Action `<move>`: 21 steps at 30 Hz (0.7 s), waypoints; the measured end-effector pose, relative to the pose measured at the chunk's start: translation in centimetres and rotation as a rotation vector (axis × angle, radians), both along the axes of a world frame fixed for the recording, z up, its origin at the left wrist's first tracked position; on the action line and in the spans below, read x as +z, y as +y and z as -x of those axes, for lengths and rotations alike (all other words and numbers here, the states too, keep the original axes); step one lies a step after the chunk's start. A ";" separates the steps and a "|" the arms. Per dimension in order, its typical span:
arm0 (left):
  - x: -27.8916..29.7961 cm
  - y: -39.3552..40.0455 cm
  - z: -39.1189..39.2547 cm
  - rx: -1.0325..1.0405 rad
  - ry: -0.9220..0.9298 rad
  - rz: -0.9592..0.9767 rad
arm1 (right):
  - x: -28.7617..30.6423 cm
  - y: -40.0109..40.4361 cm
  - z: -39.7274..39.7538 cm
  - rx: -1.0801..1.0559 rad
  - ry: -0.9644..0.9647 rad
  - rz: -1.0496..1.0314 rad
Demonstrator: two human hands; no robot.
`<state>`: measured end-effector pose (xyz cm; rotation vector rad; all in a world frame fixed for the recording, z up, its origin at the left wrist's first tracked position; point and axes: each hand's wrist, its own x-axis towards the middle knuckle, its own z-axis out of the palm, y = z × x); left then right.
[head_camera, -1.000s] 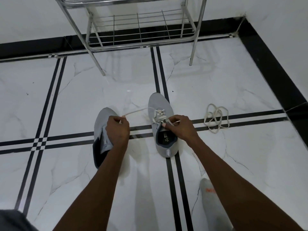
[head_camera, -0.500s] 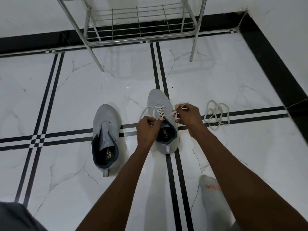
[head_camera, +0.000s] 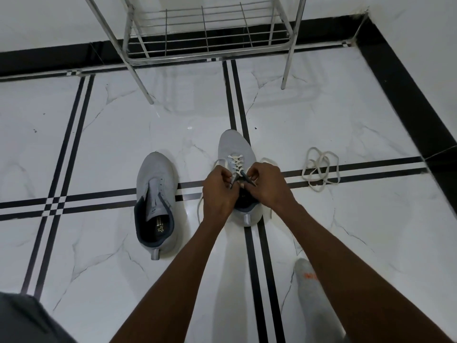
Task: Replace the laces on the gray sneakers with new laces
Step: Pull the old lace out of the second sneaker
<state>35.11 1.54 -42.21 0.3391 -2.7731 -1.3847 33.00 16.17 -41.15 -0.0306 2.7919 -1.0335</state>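
Two gray sneakers stand on the tiled floor, toes pointing away. The right sneaker (head_camera: 233, 147) has a white lace (head_camera: 236, 163) crossed through its lower eyelets. My left hand (head_camera: 218, 191) and my right hand (head_camera: 265, 184) meet over its tongue, each pinching a part of that lace near the upper eyelets. A loose length of the lace trails down the shoe's left side to the floor. The left sneaker (head_camera: 155, 191) has no lace and its opening is bare.
A loose coil of white lace (head_camera: 320, 169) lies on the floor right of the shoes. A metal wire rack (head_camera: 205, 38) stands against the wall behind. My foot in a gray sock (head_camera: 311, 285) rests at lower right. A black skirting runs along the walls.
My left hand came from above the left sneaker over to the right sneaker. Both hands have closed in together over its tongue, and the lace loop held out to the left has dropped.
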 end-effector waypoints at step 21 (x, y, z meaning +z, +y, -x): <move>0.7 -2.0 0.7 -0.195 0.214 0.263 | -0.5 0.1 0.1 -0.119 0.032 0.125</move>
